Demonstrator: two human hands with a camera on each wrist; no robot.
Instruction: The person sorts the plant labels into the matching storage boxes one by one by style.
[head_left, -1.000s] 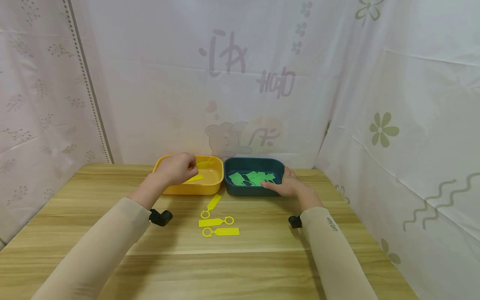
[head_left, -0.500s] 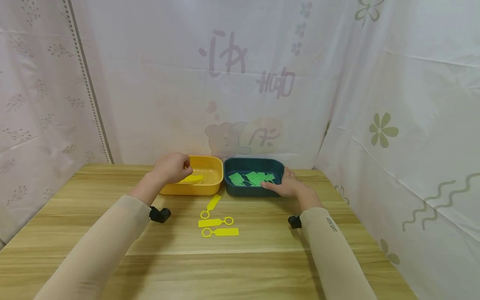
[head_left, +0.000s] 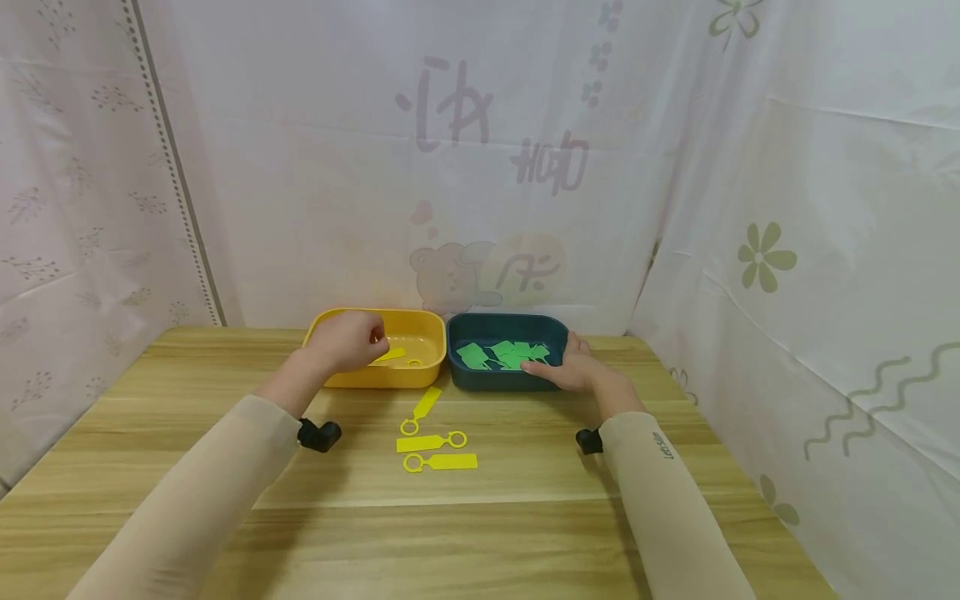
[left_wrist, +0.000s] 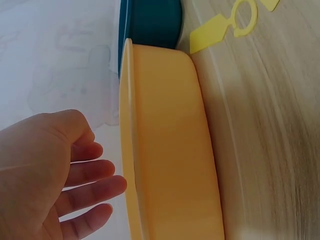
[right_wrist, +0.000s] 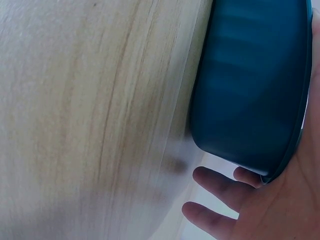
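My left hand (head_left: 347,340) hovers over the left end of a yellow plastic box (head_left: 390,379). In the left wrist view its fingers (left_wrist: 92,192) are loosely bent beside the box rim, with nothing visible between them. Yellow tags with ring ends (head_left: 392,355) lie inside that box, partly hidden by the hand. My right hand (head_left: 573,371) holds the right corner of a dark teal box (head_left: 495,382), thumb over the front rim and fingers around the outer side. Several green tags (head_left: 513,354) lie in the teal box.
Three yellow ring tags lie on the wooden table (head_left: 360,533) in front of the boxes: a slanted tag (head_left: 426,404), a middle tag (head_left: 422,444) and a front tag (head_left: 453,462). The boxes stand side by side. A printed curtain (head_left: 322,167) closes off the back and sides.
A yellow tag that stuck out from my left hand above the yellow box has left the hand; a ring now shows on the box floor. The right hand stays at the teal box.
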